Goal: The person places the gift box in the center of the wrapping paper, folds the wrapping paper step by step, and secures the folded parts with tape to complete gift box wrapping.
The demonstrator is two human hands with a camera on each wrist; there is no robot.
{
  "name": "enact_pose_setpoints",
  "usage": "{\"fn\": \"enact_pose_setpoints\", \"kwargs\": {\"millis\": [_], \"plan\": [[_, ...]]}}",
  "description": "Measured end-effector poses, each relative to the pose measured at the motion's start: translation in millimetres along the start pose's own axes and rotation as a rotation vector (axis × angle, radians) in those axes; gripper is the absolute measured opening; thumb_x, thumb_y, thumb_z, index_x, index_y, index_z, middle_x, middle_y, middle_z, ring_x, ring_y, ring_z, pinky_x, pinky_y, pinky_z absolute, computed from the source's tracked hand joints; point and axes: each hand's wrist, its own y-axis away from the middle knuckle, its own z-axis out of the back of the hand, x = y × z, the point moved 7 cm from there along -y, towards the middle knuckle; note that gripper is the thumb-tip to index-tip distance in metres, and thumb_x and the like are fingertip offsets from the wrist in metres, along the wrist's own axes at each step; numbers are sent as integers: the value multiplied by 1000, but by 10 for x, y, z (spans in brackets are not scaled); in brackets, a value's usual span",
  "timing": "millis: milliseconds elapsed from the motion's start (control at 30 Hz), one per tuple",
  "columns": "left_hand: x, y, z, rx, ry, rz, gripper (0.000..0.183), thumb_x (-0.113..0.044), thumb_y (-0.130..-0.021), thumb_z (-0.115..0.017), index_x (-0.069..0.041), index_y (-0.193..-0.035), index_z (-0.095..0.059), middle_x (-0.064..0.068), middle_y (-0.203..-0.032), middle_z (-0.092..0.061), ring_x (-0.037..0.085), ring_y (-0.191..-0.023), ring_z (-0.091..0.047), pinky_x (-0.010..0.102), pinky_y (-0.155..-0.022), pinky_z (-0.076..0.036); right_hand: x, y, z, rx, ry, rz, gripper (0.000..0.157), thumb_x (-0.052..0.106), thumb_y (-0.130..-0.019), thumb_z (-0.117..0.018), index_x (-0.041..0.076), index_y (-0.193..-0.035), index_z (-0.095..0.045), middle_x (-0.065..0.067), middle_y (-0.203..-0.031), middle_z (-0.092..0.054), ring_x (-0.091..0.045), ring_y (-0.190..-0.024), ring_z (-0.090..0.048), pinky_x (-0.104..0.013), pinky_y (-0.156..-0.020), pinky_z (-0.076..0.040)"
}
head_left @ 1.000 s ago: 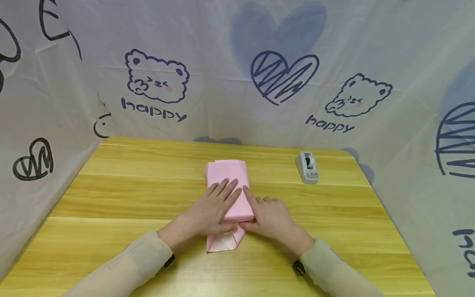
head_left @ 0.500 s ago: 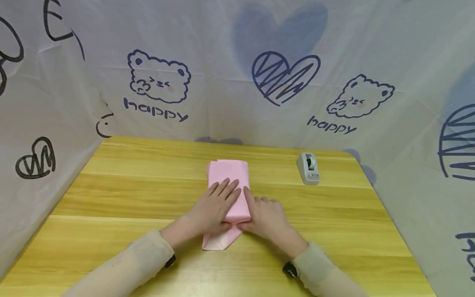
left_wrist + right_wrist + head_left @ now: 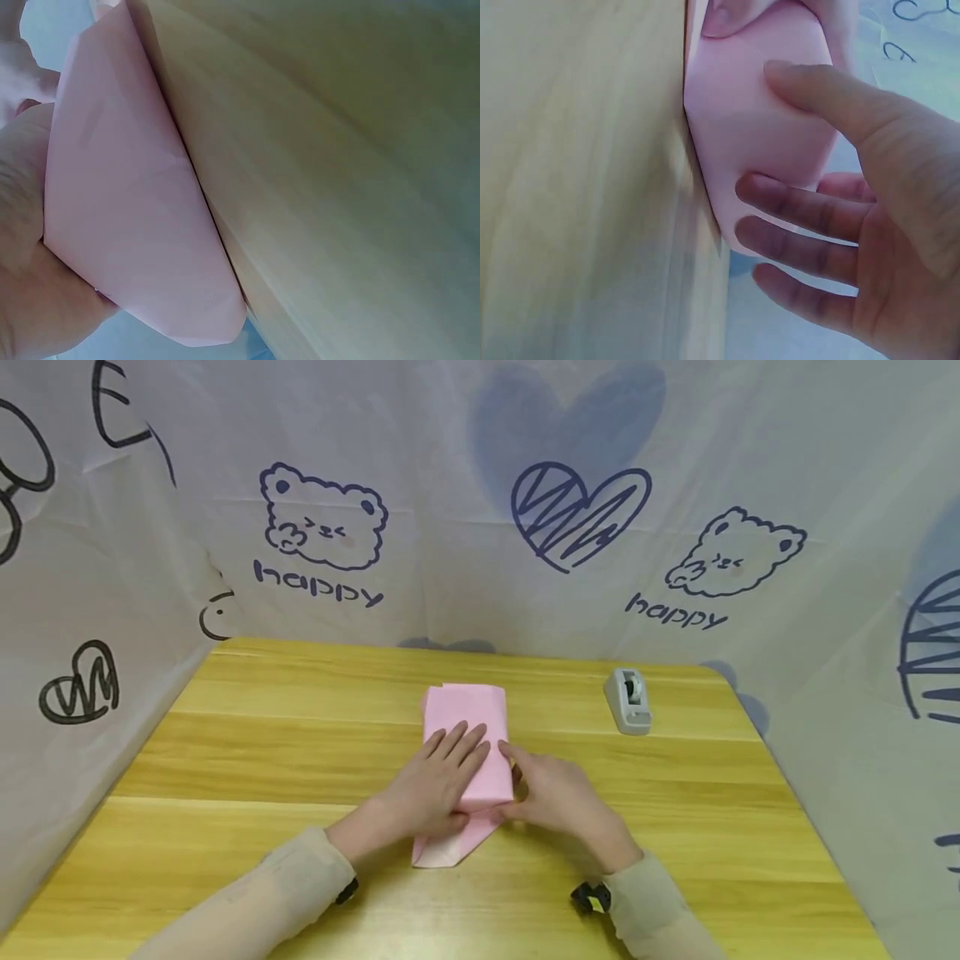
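A box-shaped package wrapped in pink paper [image 3: 468, 706] lies on the wooden table. From its near end a folded paper flap [image 3: 448, 847] sticks out toward me, its pale inner side partly showing. My left hand [image 3: 427, 781] rests on top of the package, fingers stretched out, thumb down by the near end. At the right near corner is my right hand [image 3: 558, 793]. In the right wrist view its thumb [image 3: 795, 79] lies against the pink end face, while the other fingers [image 3: 802, 247] are loosely spread beside the package. Its far end is slightly uneven.
A grey tape dispenser [image 3: 628, 702] with a roll in it stands at the back right of the table [image 3: 262, 752]. White cloth [image 3: 450, 568] with printed bears and hearts hangs behind and at both sides. Both wrists wear black straps.
The right hand has eased slightly off the package's right side, its fingers loosening. The near flap has shifted a little left and narrowed. The left hand stays pressed on top.
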Motion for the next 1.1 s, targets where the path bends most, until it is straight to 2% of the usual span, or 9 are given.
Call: {"fn": "enact_pose_setpoints", "kwargs": {"millis": [200, 433, 600, 733, 800, 933, 1000, 1100], "plan": [[-6, 7, 20, 2, 3, 1, 101, -61, -78, -63, -7, -151, -20, 13, -159, -8, 35, -144, -9, 51, -115, -16, 24, -2, 2, -34, 95, -5, 96, 64, -70, -71, 15, -145, -39, 7, -89, -65, -9, -73, -57, -31, -61, -48], [-27, 6, 39, -6, -8, -6, 98, -59, -78, -64, -6, -150, -23, 14, -158, -11, 35, -144, -12, 51, -114, -18, -47, 16, -11, 14, -30, 35, 92, 54, -72, -76, 14, -146, -37, 6, -94, -67, -7, -76, -59, -26, -63, -47], [-32, 4, 52, -18, -9, -8, 98, -59, -77, -65, -5, -149, -24, 15, -157, -13, 37, -143, -14, 52, -113, -20, -25, 25, 6, 13, -2, 33, 92, 52, -73, -76, 14, -146, -36, 6, -93, -67, -6, -73, -56, -25, -61, -46], [-24, -2, 55, -7, -10, -7, 97, -58, -79, -64, -5, -150, -23, 15, -158, -12, 37, -143, -13, 52, -114, -19, -16, 91, 35, -30, -25, 35, 89, 48, -76, -75, 15, -147, -33, 6, -94, -67, -7, -73, -58, -25, -61, -46], [-26, -6, 51, -3, -7, -4, 97, -58, -79, -64, -5, -150, -23, 15, -158, -11, 36, -143, -13, 51, -114, -18, -21, 167, 68, -74, -31, 40, 83, 44, -78, -74, 15, -145, -35, 7, -94, -66, -7, -72, -57, -24, -60, -46], [-34, -9, 48, 0, -1, -1, 96, -57, -80, -63, -5, -150, -22, 16, -158, -11, 36, -143, -13, 51, -114, -17, 10, 393, 141, -152, 12, 72, 59, 41, -82, -71, 18, -131, -49, 9, -99, -61, -5, -76, -56, -22, -62, -48], [-35, -6, 44, 4, 1, 2, 96, -57, -80, -63, -5, -150, -21, 16, -158, -11, 36, -143, -12, 51, -114, -17, 70, 513, 147, -153, 38, 122, 47, 42, -84, -69, 19, -123, -56, 10, -101, -60, -5, -83, -58, -23, -68, -51], [-36, -4, 40, 7, 1, 2, 97, -57, -80, -63, -5, -150, -21, 16, -158, -10, 36, -143, -12, 51, -114, -17, 202, 668, 80, -109, 98, 238, 43, 41, -85, -67, 19, -121, -60, 7, -111, -61, -9, -97, -60, -29, -83, -53]]}}
